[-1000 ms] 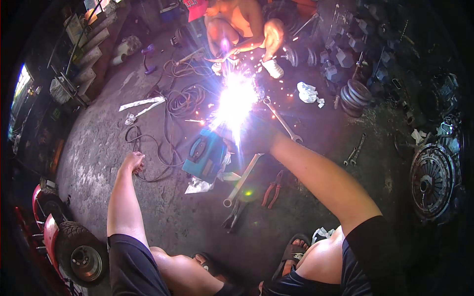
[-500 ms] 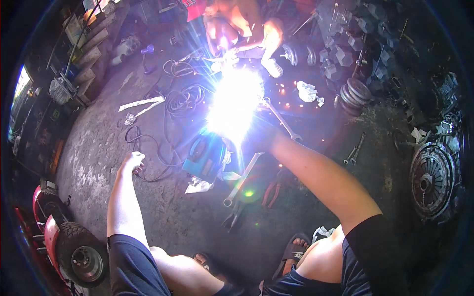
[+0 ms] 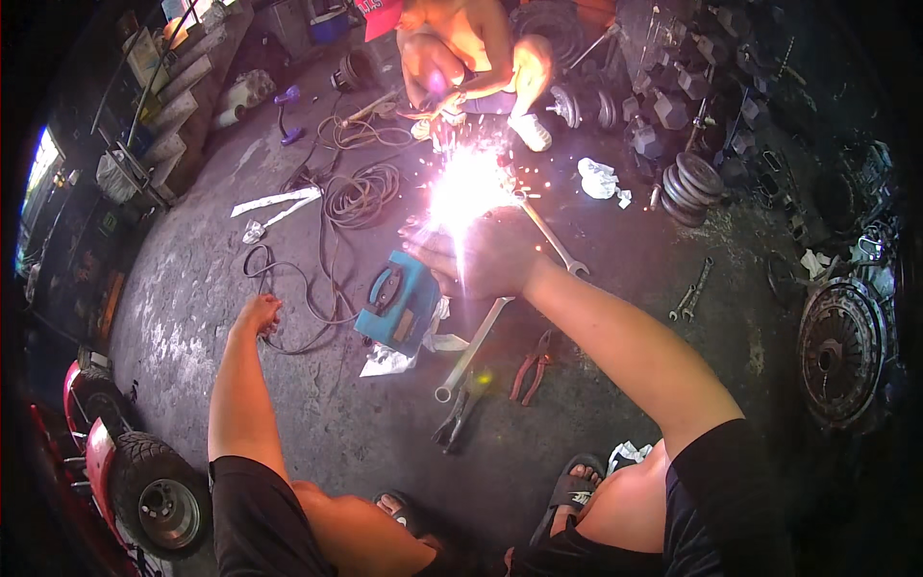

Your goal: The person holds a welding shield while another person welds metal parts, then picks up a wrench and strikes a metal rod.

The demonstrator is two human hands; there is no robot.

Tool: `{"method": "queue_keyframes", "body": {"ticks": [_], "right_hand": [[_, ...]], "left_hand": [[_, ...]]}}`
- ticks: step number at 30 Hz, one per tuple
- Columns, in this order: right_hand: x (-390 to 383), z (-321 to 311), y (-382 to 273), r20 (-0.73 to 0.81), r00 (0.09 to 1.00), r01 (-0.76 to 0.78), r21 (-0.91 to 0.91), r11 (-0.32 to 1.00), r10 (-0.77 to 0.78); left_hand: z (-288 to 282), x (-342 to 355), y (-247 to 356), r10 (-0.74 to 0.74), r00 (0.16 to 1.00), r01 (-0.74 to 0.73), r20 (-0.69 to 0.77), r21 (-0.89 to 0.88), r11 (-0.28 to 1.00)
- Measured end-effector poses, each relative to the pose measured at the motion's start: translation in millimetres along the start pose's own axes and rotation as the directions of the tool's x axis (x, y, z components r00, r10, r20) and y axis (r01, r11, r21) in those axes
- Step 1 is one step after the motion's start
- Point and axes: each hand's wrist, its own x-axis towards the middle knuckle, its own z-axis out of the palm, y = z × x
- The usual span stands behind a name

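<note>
My right hand [image 3: 486, 258] reaches forward beside a white-hot welding glare [image 3: 471, 188], fingers stretched to the left; the glare washes out part of them. Nothing shows in that hand. My left hand [image 3: 260, 315] hangs above the floor with its fingers loosely curled, and I see nothing in it. A thin cable [image 3: 312, 313] passes behind it. Between my hands stands a blue-green box with a carry handle [image 3: 402, 306], probably a portable welder. Across the glare a crouching person [image 3: 471, 48] in a red cap has their hands close to the sparks. The workpiece is hidden by the light.
Wrenches [image 3: 476, 348], red-handled pliers [image 3: 531, 370] and a dark long-jawed tool [image 3: 457, 413] lie before me. Coiled cable [image 3: 361, 195] lies left of the glare. Weight plates [image 3: 690, 188] and dumbbells [image 3: 671, 111] crowd the right; a small wheel [image 3: 162, 495] stands at lower left.
The glare has shrunk and dimmed, so the box, the person and my right hand show more clearly. Both my arms stay in about the same place.
</note>
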Motion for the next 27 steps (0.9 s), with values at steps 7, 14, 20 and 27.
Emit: {"method": "queue_keyframes", "body": {"ticks": [7,14,20,27], "right_hand": [[-8,15,6,-0.191,0.982,-0.013,-0.037,0.999,0.005],[-7,27,6,-0.163,0.985,0.05,-0.021,0.999,-0.053],[-11,27,5,-0.135,0.991,-0.005,-0.002,1.0,0.005],[-8,24,4,-0.081,0.996,-0.044,0.031,0.999,0.046]], "left_hand": [[0,0,-2,0.057,0.998,-0.057,-0.001,-0.016,0.998],[1,6,-5,-0.074,0.997,0.075,0.015,-0.051,0.996],[0,0,-5,-0.035,0.999,0.037,0.028,-0.058,0.998],[-1,-9,-2,0.129,0.991,-0.126,-0.025,0.08,0.989]]}}
